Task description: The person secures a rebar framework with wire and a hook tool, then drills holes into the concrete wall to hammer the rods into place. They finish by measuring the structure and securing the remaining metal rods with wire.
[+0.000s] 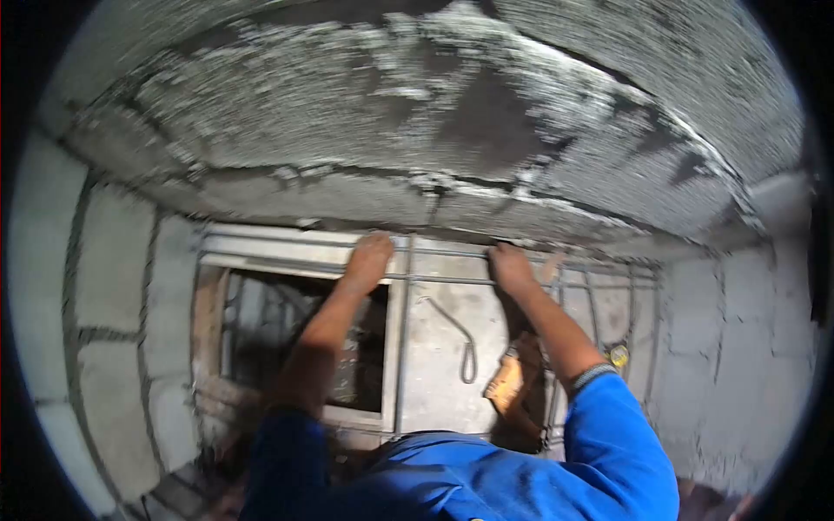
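Note:
My left hand (372, 259) is closed over the steel rebars (452, 280) that run crosswise along the foot of the block wall. To its right, my right hand (512, 267) is also closed on these bars, its fingertips partly hidden against the wall. Between and below my hands, a bent metal rod with a looped end (467, 352) lies on a pale flat board (439, 382). A single rebar (404, 347) crosses the others lengthwise beside my left hand.
Left of the board, a wooden frame (388, 347) surrounds a dark opening. A broken orange-brown piece (514, 386) lies near my right forearm, with a yellow tape measure (618, 354) farther right. Block walls stand on the left (109, 260), right (721, 339) and ahead (347, 113).

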### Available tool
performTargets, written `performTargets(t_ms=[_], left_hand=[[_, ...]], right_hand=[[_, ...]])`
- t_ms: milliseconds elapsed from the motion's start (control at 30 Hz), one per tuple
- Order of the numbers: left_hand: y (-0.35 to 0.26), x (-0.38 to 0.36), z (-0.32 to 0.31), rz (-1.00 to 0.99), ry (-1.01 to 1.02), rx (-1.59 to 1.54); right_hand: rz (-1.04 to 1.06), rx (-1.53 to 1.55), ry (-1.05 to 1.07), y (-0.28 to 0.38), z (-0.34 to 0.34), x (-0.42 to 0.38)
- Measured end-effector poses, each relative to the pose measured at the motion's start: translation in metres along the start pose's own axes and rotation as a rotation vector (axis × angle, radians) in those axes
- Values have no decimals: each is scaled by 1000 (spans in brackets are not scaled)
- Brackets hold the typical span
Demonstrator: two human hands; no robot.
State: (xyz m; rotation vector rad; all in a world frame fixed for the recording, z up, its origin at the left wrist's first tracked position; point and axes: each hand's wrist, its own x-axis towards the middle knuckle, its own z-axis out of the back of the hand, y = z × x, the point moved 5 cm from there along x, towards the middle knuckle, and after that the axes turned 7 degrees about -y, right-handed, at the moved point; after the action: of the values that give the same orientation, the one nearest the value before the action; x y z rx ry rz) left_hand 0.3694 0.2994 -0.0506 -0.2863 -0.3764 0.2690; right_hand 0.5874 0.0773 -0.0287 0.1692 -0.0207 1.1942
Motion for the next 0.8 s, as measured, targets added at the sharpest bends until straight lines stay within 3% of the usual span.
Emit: performTargets(t_ms=[67, 200, 233, 267, 300, 367, 467, 500, 600, 633, 667, 800], left_hand=[[-4, 1, 8, -11, -49, 23], [-15, 0, 26, -61, -140, 41], [-8, -6, 20, -61, -141, 37], [0, -10, 12, -29, -138, 33], [0, -7, 1, -14, -138, 8], [2, -10, -7, -1, -169, -32], [0, -5, -1, 27, -124, -56], [-3, -1, 7, 81, -47, -34], [0, 3, 11, 156, -95, -96], [2, 4, 11, 211, -76, -110], [-1, 3, 16, 216, -181, -137], [-50, 3, 55, 247, -369, -191]], right_hand=[[36, -31, -72, -5, 0, -4], [-164, 58, -31, -11, 15, -11], [-218, 99, -160, -17, 22, -14], [-289, 121, -292, -32, 34, -26], [-486, 176, -269, -55, 30, -32], [-671, 135, -289, -93, 38, -48], [-926, -40, -131, -139, 60, -80], [-963, -50, -221, -148, 68, -90], [-973, -56, -227, -178, 73, -121], [-891, -182, -167, -184, 75, -130], [-806, -303, -102, -188, 74, -137], [-1045, -167, -277, -227, 78, -158]])
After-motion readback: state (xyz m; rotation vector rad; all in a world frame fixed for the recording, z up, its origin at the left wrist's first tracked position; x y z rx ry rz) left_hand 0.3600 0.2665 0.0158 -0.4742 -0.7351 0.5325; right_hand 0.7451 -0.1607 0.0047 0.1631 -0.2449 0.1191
